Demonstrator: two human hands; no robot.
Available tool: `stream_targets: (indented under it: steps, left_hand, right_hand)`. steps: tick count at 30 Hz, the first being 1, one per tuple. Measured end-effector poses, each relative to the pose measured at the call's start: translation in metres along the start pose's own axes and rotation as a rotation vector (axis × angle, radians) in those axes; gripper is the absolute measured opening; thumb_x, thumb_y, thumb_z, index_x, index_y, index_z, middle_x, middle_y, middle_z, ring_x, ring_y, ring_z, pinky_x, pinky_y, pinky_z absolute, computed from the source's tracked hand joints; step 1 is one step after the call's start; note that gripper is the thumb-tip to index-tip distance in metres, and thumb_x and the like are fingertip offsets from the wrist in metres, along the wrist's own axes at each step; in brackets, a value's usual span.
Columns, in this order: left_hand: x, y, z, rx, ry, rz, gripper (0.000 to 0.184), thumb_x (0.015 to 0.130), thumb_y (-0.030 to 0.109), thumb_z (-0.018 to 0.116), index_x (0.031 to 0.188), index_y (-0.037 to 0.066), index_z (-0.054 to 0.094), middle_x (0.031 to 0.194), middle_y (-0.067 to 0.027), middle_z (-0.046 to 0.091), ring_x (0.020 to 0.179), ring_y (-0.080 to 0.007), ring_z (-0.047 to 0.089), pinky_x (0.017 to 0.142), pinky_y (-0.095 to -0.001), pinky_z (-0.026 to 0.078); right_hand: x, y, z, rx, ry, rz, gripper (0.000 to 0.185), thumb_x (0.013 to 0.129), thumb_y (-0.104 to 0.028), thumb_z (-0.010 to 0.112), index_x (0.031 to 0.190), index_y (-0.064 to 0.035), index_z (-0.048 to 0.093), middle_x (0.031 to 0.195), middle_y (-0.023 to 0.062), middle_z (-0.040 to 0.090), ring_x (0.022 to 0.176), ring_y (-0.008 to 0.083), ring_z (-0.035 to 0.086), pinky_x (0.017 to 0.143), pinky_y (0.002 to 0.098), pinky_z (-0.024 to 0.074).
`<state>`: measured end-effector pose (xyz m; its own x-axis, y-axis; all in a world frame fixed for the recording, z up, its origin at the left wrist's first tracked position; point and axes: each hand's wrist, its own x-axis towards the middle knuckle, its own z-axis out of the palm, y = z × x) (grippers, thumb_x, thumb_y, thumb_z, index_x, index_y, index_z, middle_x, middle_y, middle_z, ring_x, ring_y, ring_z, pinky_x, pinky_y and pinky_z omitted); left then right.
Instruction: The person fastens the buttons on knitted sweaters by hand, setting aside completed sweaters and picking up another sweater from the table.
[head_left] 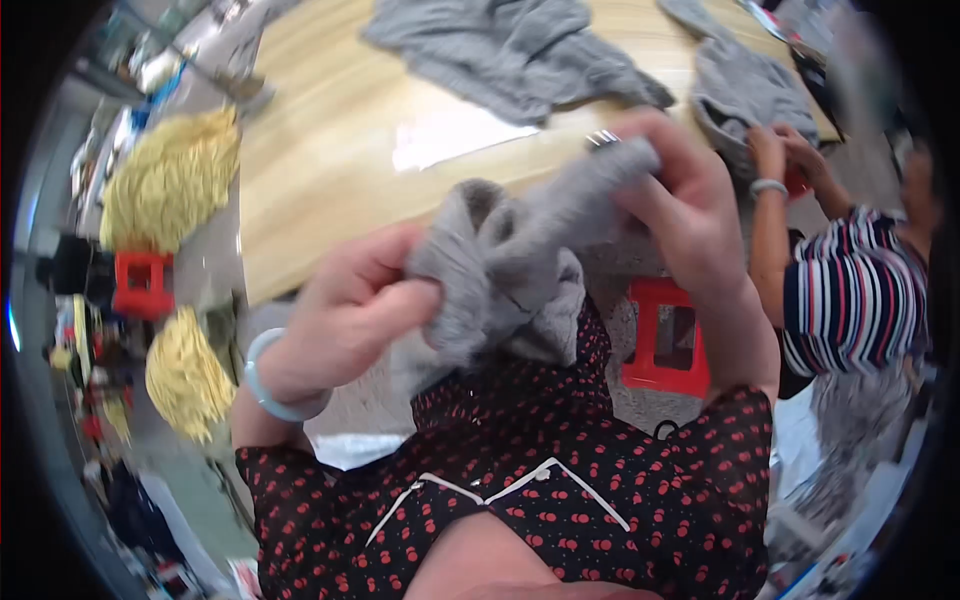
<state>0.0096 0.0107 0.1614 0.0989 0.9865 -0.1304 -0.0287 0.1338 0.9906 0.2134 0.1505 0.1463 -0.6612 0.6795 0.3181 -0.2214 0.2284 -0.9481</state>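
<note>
Between my two hands, above my lap, hangs a grey knitted garment (500, 270), bunched and slightly blurred. My left hand (350, 310), with a pale bangle on its wrist, pinches the garment's left part between thumb and fingers. Higher up on the right, my right hand (680, 200) grips the end of a narrow, sleeve-like part of it. A dark striped band shows at the fingers of my right hand. Beyond my hands, a second grey garment (500, 50) lies crumpled on the wooden table (320, 140).
At the right, a co-worker in a striped top (855, 290) handles another grey garment (745, 90) at the table's edge. Red stools (665, 375) (143, 285) stand at right and left. Yellow fabric piles (170, 185) (185, 375) lie on the left.
</note>
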Motion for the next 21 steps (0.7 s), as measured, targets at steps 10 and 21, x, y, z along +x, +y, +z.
stream_targets:
  steps: [10,21]
  left_hand:
    - [-0.028,0.092,0.02,-0.429,0.274,0.865,0.024,0.078,0.003,0.047,0.099,-0.007,0.053,0.098,-0.0119,0.059,0.087,-0.0192,0.058,0.075,-0.029,0.047]
    - [-0.016,-0.106,-0.032,-0.051,0.449,-0.296,0.009,0.078,0.005,0.051,0.085,0.0,0.055,0.076,-0.0006,0.055,0.066,-0.0081,0.054,0.06,-0.0204,0.046]
  right_hand:
    - [0.026,-0.102,0.031,0.374,-0.159,-0.422,0.014,0.081,-0.011,0.053,0.089,0.0015,0.056,0.073,0.0015,0.057,0.068,0.0046,0.052,0.059,0.0202,0.0419]
    - [-0.027,0.077,0.068,0.247,-0.557,0.478,0.013,0.084,-0.003,0.051,0.097,-0.0029,0.053,0.082,-0.0045,0.052,0.074,0.0017,0.046,0.063,0.0178,0.0384]
